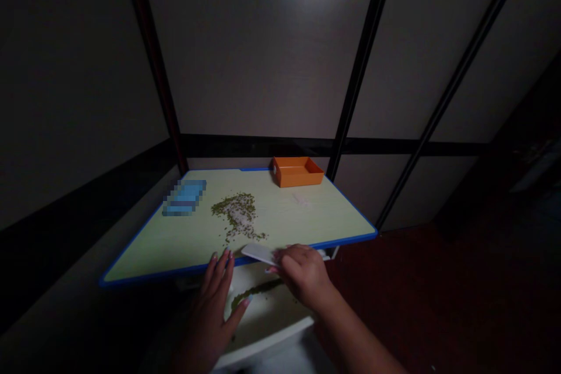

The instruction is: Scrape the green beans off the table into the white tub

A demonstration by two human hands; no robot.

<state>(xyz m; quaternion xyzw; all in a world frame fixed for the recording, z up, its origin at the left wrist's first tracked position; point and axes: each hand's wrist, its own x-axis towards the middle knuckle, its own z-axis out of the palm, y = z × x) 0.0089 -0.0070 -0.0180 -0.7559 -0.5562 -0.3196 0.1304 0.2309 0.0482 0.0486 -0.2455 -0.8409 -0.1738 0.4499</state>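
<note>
My right hand [302, 272] is closed around a flat white scraper-like piece [262, 253]. Its free end reaches over the table's near edge, just short of a scattered pile of small green and whitish grains [239, 213]. My left hand [214, 298] is open, fingers spread, with its fingertips at the blue table edge. Below that edge, a pulled-out white drawer [272, 339] has a band of green grains [254, 292] inside it. My hands partly cover the drawer.
The pale table top [162, 251] has a blue rim. An orange open box [300, 178] stands at its back right, with a small clear item [300, 200] in front. A blurred blue object [186, 197] lies at the left. Wall panels [263, 47] rise behind.
</note>
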